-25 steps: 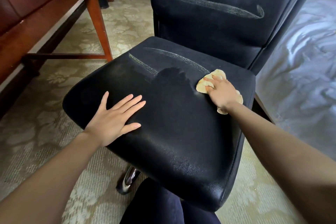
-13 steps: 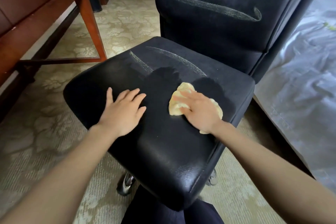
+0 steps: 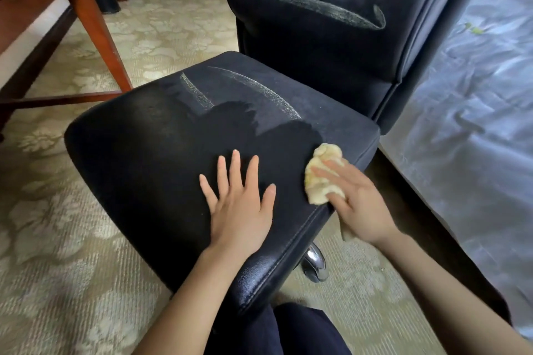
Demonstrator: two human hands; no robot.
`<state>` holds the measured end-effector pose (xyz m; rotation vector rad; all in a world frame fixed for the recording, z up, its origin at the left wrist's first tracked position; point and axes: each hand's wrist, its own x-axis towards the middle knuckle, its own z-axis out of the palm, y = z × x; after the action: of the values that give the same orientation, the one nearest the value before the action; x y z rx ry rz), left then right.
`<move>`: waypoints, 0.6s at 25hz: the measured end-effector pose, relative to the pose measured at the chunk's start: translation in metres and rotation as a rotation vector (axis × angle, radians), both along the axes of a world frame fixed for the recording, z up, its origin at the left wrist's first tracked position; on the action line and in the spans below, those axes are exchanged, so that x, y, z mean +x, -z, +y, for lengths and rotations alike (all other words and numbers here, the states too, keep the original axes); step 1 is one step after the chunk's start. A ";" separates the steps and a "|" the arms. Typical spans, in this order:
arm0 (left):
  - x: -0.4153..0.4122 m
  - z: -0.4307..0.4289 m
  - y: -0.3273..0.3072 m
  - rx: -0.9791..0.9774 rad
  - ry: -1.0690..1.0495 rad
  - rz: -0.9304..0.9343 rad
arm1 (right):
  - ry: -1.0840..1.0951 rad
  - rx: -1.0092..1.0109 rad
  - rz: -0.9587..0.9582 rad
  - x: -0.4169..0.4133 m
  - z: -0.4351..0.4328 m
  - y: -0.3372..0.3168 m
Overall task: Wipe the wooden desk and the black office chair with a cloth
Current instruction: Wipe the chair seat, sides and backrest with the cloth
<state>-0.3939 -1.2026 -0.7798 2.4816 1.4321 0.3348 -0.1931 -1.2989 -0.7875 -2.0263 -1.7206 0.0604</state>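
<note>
The right hand (image 3: 354, 199) presses flat fingers on a crumpled yellow cloth (image 3: 320, 181) at the right edge of the black chair seat (image 3: 150, 158). The left hand (image 3: 242, 204) lies spread flat nearby. Pale streaks (image 3: 259, 89) mark the seat farther back.

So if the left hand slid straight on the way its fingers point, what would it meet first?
Probably the chair's backrest, near its lower left corner. The left hand lies flat on the seat, fingers pointing across it toward the backrest; the exact line is hard to judge.
</note>
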 end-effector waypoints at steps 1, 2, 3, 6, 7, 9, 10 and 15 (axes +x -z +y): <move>-0.001 -0.002 0.002 0.047 0.019 0.038 | 0.066 -0.012 0.029 0.014 0.003 0.002; -0.001 -0.004 0.004 0.089 0.036 0.071 | 0.119 -0.023 0.051 0.027 0.008 0.003; -0.002 -0.004 0.005 0.116 0.046 0.091 | 0.162 -0.023 0.077 0.039 0.014 0.005; -0.003 -0.003 0.006 0.140 0.058 0.107 | 0.306 0.044 0.238 0.067 0.037 0.004; -0.003 -0.002 0.007 0.145 0.061 0.108 | 0.367 0.061 0.305 0.073 0.044 0.003; -0.004 -0.003 0.007 0.153 0.068 0.106 | 0.458 0.070 0.418 0.078 0.057 0.002; -0.004 -0.003 0.008 0.155 0.072 0.101 | 0.491 0.077 0.470 0.077 0.061 0.002; -0.005 -0.002 0.010 0.172 0.070 0.094 | 0.607 0.194 0.614 0.022 0.050 0.009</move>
<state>-0.3991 -1.2044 -0.7901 2.7115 1.4011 0.3445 -0.1711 -1.2488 -0.7963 -2.0123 -0.6876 0.2699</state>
